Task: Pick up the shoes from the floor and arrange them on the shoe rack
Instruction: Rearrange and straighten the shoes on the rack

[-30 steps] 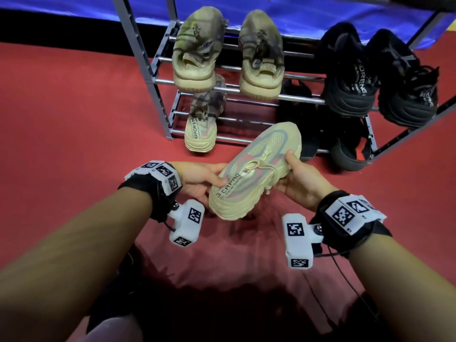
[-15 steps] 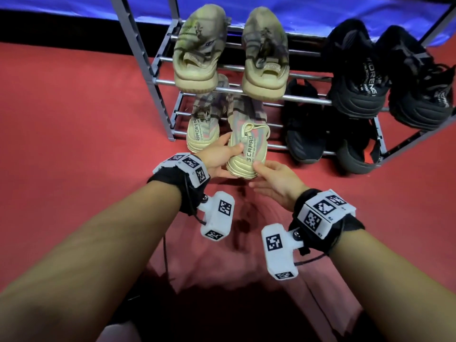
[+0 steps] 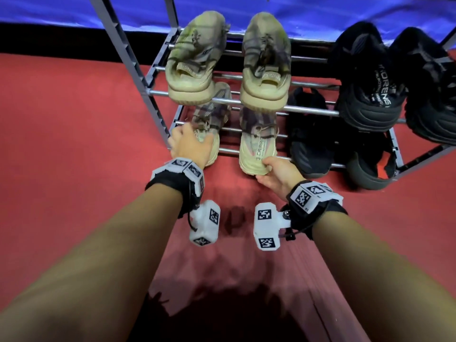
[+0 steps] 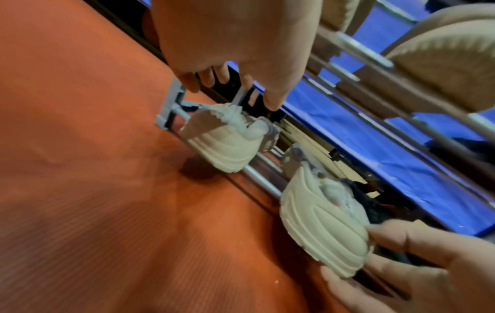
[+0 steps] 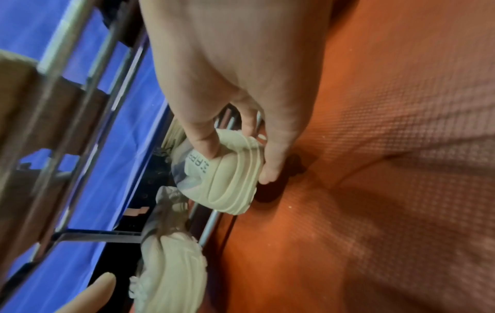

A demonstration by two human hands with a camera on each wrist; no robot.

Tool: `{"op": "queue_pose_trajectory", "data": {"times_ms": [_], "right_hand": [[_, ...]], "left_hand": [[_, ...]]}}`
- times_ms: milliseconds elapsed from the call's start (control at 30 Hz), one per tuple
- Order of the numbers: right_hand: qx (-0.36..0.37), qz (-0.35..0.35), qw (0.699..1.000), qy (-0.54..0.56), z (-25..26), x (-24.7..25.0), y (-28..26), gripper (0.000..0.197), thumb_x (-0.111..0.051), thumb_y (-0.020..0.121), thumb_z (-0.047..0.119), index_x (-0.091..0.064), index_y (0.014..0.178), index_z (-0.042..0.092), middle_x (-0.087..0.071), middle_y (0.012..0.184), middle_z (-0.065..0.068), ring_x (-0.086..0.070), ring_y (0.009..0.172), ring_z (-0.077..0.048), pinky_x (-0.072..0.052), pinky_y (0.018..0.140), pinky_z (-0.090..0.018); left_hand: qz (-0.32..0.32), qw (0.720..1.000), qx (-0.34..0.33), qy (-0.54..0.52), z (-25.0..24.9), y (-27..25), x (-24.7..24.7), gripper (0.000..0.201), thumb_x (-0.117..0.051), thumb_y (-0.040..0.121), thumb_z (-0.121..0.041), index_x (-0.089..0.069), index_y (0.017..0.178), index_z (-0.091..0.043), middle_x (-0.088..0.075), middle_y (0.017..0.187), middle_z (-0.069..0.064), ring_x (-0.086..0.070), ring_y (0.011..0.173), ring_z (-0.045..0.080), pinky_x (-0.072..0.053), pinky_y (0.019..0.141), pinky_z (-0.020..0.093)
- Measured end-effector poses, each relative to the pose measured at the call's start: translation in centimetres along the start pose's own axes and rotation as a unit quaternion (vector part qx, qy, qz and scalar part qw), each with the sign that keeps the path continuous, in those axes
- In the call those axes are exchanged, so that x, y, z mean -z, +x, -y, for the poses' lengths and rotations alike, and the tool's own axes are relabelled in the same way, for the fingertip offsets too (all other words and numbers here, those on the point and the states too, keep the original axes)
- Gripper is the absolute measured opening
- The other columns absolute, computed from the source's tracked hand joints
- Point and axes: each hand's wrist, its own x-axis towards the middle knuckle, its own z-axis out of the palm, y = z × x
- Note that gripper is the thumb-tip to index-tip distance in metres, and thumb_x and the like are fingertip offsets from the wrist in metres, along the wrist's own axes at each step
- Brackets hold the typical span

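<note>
Beige knit sneaker with ridged sole (image 3: 257, 150): bottom tier of grey metal-bar shoe rack (image 3: 311, 111), heel pinched by right hand (image 3: 277, 175). At 9 o'clock, matching beige sneaker (image 3: 209, 137); left hand (image 3: 191, 145) above it, fingers loosely spread, gripping nothing.

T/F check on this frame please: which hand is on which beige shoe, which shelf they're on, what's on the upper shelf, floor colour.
1. The right hand grips the heel of the beige knit sneaker with printed lettering. True.
2. That sneaker lies on the red carpet floor. False: it sits on the lower bars of the grey metal shoe rack.
3. The left hand is at the other beige sneaker. True.
4. The upper shelf holds only black shoes. False: a pair of olive-beige sneakers is there too.
</note>
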Motion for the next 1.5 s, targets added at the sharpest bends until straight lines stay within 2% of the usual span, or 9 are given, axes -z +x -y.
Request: {"op": "queue_pose_trajectory", "data": {"times_ms": [100,200,367,633,1000,1133,1233,1333,1500], "right_hand": [[0.001,-0.033,0.999,0.034,-1.3,0.4,1.2,0.012,-0.051,0.090,0.001,-0.054,0.098,0.009,-0.060,0.078,-0.009,-0.060,0.037,-0.007,-0.051,0.040,-0.018],[0.006,-0.021,0.999,0.037,-2.0,0.7,1.8,0.012,-0.056,0.091,0.007,-0.052,0.100,0.014,-0.062,0.081,-0.009,-0.059,0.037,-0.007,-0.052,0.043,-0.016],[0.027,-0.020,0.999,0.041,-2.3,-0.3,2.2,0.022,-0.056,0.091,0.009,-0.049,0.111,0.014,-0.061,0.081,-0.008,-0.057,0.037,-0.004,-0.050,0.042,-0.013],[0.027,-0.010,1.000,0.006,-1.9,0.0,3.1,0.036,-0.057,0.090,0.010,-0.048,0.125,0.009,-0.061,0.082,-0.007,-0.060,0.044,-0.007,-0.051,0.044,-0.014],[0.014,-0.011,1.000,-0.024,-1.5,0.8,3.4,0.050,-0.060,0.089,0.019,-0.044,0.137,0.017,-0.064,0.119,-0.012,-0.063,0.068,-0.013,-0.055,0.051,-0.013],[0.023,-0.019,0.999,-0.029,-1.7,0.8,3.2,0.049,-0.060,0.091,0.020,-0.043,0.136,0.014,-0.061,0.121,-0.013,-0.061,0.067,-0.013,-0.054,0.055,-0.014],[0.019,-0.022,0.998,-0.047,-1.8,1.1,3.2,0.054,-0.060,0.091,0.025,-0.038,0.139,0.011,-0.055,0.116,-0.008,-0.061,0.069,-0.012,-0.054,0.067,-0.019],[0.044,-0.028,0.992,-0.119,-1.6,1.5,2.6,0.039,-0.056,0.092,0.028,-0.045,0.125,0.011,-0.053,0.106,-0.006,-0.056,0.065,-0.011,-0.051,0.068,-0.022],[0.173,-0.080,0.964,-0.187,-0.7,4.9,0.9,0.003,-0.055,0.085,0.023,-0.053,0.087,0.022,-0.057,0.074,0.004,-0.057,0.064,-0.016,-0.047,0.067,-0.028]], "left_hand": [[0.026,0.993,0.078,-0.079,2.6,0.3,-1.0,0.073,-0.071,0.077,-0.032,-0.032,0.136,-0.016,-0.033,0.138,0.014,-0.036,0.126,0.032,-0.032,0.104,0.034],[0.088,0.972,0.125,-0.179,4.6,1.4,-1.9,0.101,-0.083,0.061,-0.026,-0.021,0.141,-0.020,-0.048,0.132,0.014,-0.055,0.115,0.032,-0.044,0.102,0.044],[0.053,0.968,0.133,-0.205,5.0,2.4,-1.9,0.079,-0.075,0.070,0.001,-0.038,0.139,-0.008,-0.059,0.126,0.015,-0.059,0.113,0.029,-0.047,0.099,0.046],[0.056,0.969,0.133,-0.199,4.3,2.5,-2.2,0.070,-0.074,0.074,-0.003,-0.040,0.134,-0.012,-0.060,0.122,0.012,-0.063,0.104,0.028,-0.051,0.094,0.044],[0.069,0.961,0.143,-0.227,4.1,2.1,-2.5,0.064,-0.069,0.080,-0.001,-0.036,0.135,-0.010,-0.055,0.127,0.014,-0.058,0.092,0.020,-0.052,0.058,0.019],[0.067,0.962,0.154,-0.216,3.9,2.3,-2.5,0.064,-0.069,0.081,-0.003,-0.036,0.135,-0.011,-0.057,0.117,0.010,-0.059,0.080,0.018,-0.052,0.063,0.024],[0.045,0.966,0.173,-0.187,3.9,2.1,-2.6,0.067,-0.075,0.075,-0.009,-0.039,0.132,-0.012,-0.056,0.121,0.009,-0.062,0.093,0.022,-0.053,0.088,0.040],[0.005,0.957,0.220,-0.189,4.3,1.1,-3.1,0.066,-0.075,0.067,-0.016,-0.040,0.123,-0.008,-0.055,0.123,0.016,-0.059,0.106,0.033,-0.051,0.092,0.047],[0.123,0.943,0.263,-0.162,3.5,-2.4,-6.1,0.033,-0.058,0.068,-0.030,-0.059,0.086,-0.002,-0.064,0.071,0.010,-0.055,0.057,0.024,-0.044,0.056,0.027]]}}
